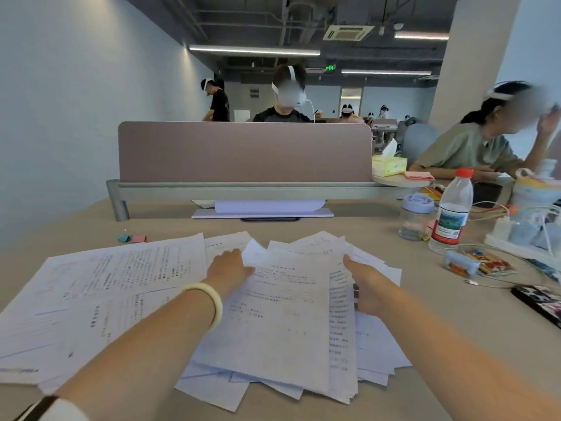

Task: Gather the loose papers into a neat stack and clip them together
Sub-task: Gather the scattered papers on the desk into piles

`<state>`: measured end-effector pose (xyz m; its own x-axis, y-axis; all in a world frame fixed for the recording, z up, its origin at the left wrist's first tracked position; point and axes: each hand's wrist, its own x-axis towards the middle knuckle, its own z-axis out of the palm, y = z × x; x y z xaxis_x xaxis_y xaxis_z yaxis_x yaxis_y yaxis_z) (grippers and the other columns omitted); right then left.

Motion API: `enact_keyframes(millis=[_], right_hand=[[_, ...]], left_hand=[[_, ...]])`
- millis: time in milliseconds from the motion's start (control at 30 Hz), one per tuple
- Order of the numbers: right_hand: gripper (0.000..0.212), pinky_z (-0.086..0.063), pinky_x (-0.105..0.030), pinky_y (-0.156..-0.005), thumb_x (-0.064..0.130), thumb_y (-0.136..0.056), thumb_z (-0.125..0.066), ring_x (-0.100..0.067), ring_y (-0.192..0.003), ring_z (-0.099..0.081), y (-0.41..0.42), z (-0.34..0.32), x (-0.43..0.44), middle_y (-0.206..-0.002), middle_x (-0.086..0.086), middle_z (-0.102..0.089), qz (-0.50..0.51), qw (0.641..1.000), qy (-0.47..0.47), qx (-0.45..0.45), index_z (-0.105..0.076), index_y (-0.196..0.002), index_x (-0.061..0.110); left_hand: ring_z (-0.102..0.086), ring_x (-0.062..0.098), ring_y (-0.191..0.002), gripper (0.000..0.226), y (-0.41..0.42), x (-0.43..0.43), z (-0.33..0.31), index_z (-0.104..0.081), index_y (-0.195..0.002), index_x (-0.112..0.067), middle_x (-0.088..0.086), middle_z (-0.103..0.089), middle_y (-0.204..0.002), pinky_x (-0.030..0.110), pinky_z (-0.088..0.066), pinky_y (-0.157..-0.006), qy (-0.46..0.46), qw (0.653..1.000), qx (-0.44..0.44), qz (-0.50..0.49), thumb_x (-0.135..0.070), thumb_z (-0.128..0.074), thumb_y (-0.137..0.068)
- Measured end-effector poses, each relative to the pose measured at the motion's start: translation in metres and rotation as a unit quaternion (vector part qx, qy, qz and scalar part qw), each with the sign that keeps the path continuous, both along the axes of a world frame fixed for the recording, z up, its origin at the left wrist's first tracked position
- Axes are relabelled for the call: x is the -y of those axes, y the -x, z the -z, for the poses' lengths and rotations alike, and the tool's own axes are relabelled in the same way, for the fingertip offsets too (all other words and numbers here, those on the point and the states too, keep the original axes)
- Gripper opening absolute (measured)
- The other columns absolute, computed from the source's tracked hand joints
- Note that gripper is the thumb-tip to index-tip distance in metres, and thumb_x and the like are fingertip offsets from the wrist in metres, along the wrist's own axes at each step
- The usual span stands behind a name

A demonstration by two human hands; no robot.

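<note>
Many printed white papers lie spread over the beige desk. A rough pile of papers point(282, 323) sits in the middle, its edges fanned and uneven. More loose sheets point(100, 293) lie to the left. My left hand point(229, 270) holds the pile's left edge, its fingers tucked under the top sheets. My right hand point(367, 287) grips the pile's right edge, thumb on top. Two binder clips point(132, 238), one teal and one pink, lie on the desk at the far left, apart from the papers.
A pink divider panel point(243, 153) stands across the back of the desk. At the right stand a water bottle point(451, 214), a lidded jar point(415, 217), cables and a power strip point(522, 235). A phone point(540, 302) lies near the right edge. Other people sit nearby.
</note>
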<state>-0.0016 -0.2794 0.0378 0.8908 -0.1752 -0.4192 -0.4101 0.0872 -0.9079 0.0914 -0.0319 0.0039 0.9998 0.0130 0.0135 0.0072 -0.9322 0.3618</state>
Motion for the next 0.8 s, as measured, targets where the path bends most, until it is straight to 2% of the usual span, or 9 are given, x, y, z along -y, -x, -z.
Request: enact_keyframes(millis=[67,133,200,267,333,533,600,700,800], right_hand=[[0.027,-0.044,-0.038,-0.065,0.035,-0.100,-0.043,-0.025,-0.075,-0.054,0.001,-0.003,0.002,-0.086,-0.009,-0.058,-0.002,0.999,-0.040,0.001,-0.053,-0.111,0.013],[0.019,-0.043,-0.042,-0.069,0.027,-0.100,-0.044,-0.026,-0.073,-0.051,0.003,-0.005,-0.001,-0.086,-0.011,-0.055,-0.008,0.997,-0.070,-0.004,-0.049,-0.110,0.011],[0.021,-0.040,-0.045,-0.081,0.024,-0.099,-0.047,-0.029,-0.079,-0.052,0.001,-0.006,-0.009,-0.104,-0.012,-0.056,-0.012,0.995,-0.101,-0.005,-0.048,-0.116,0.011],[0.039,-0.041,-0.048,-0.089,0.023,-0.097,-0.052,-0.034,-0.103,-0.055,-0.005,-0.003,-0.015,-0.137,-0.013,-0.047,-0.016,0.995,-0.102,-0.008,-0.045,-0.133,0.011],[0.050,-0.044,-0.050,-0.098,0.020,-0.093,-0.058,-0.037,-0.121,-0.051,-0.009,0.002,-0.021,-0.147,-0.015,-0.041,-0.023,0.997,-0.075,-0.020,-0.042,-0.140,0.009],[0.066,-0.048,-0.050,-0.096,0.005,-0.079,-0.071,-0.038,-0.119,-0.052,-0.022,0.021,-0.021,-0.133,-0.018,-0.050,-0.019,0.995,0.098,0.005,-0.035,-0.135,0.003],[0.062,-0.053,-0.042,-0.084,0.004,-0.082,-0.068,-0.036,-0.115,-0.054,-0.019,0.020,-0.023,-0.129,-0.019,-0.051,-0.018,0.988,0.151,0.013,-0.032,-0.133,0.005],[0.050,-0.054,-0.044,-0.087,0.001,-0.080,-0.066,-0.038,-0.108,-0.059,-0.017,0.021,-0.014,-0.120,-0.023,-0.058,-0.008,0.986,0.167,0.000,-0.043,-0.125,0.000],[0.033,-0.054,-0.045,-0.086,0.001,-0.080,-0.067,-0.036,-0.095,-0.064,-0.012,0.020,0.000,-0.106,-0.021,-0.065,0.001,0.994,0.110,-0.014,-0.057,-0.111,-0.005]], left_hand=[[-0.047,0.031,-0.121,0.071,-0.002,0.003,0.000,-0.043,-0.132,-0.013,0.010,-0.051,-0.132,0.037,-0.042,-0.096,-0.041,0.998,-0.053,-0.006,-0.057,-0.056,-0.078],[-0.048,0.029,-0.122,0.075,-0.001,0.005,-0.005,-0.044,-0.134,-0.017,0.008,-0.052,-0.133,0.036,-0.042,-0.096,-0.044,0.995,-0.088,0.002,-0.061,-0.058,-0.074],[-0.043,0.029,-0.130,0.076,0.001,0.008,-0.009,-0.039,-0.140,-0.015,0.008,-0.046,-0.142,0.037,-0.038,-0.105,0.001,0.993,-0.116,0.006,-0.054,-0.063,-0.079],[-0.041,0.027,-0.132,0.067,0.002,0.010,-0.012,-0.043,-0.138,-0.013,0.007,-0.045,-0.144,0.037,-0.034,-0.110,0.052,0.990,-0.131,0.025,-0.042,-0.066,-0.082],[-0.043,0.026,-0.130,0.058,0.003,0.011,-0.015,-0.048,-0.134,-0.012,0.006,-0.048,-0.142,0.036,-0.033,-0.110,0.092,0.985,-0.142,0.037,-0.031,-0.067,-0.083],[-0.048,0.026,-0.118,0.067,0.015,0.017,-0.022,-0.032,-0.139,-0.004,0.012,-0.049,-0.130,0.030,-0.041,-0.094,0.101,0.989,-0.109,0.016,-0.017,-0.067,-0.084],[-0.049,0.023,-0.108,0.050,0.018,0.018,-0.019,-0.042,-0.126,-0.009,0.008,-0.050,-0.116,0.028,-0.041,-0.087,0.112,0.988,-0.106,0.029,-0.013,-0.067,-0.083],[-0.051,0.024,-0.107,0.037,0.023,0.019,-0.013,-0.052,-0.113,-0.010,0.009,-0.054,-0.112,0.026,-0.040,-0.083,0.152,0.982,-0.102,0.045,-0.009,-0.069,-0.081],[-0.050,0.028,-0.121,0.056,0.025,0.021,-0.014,-0.047,-0.130,-0.005,0.012,-0.054,-0.131,0.027,-0.040,-0.086,0.203,0.976,-0.069,0.042,-0.007,-0.071,-0.079]])
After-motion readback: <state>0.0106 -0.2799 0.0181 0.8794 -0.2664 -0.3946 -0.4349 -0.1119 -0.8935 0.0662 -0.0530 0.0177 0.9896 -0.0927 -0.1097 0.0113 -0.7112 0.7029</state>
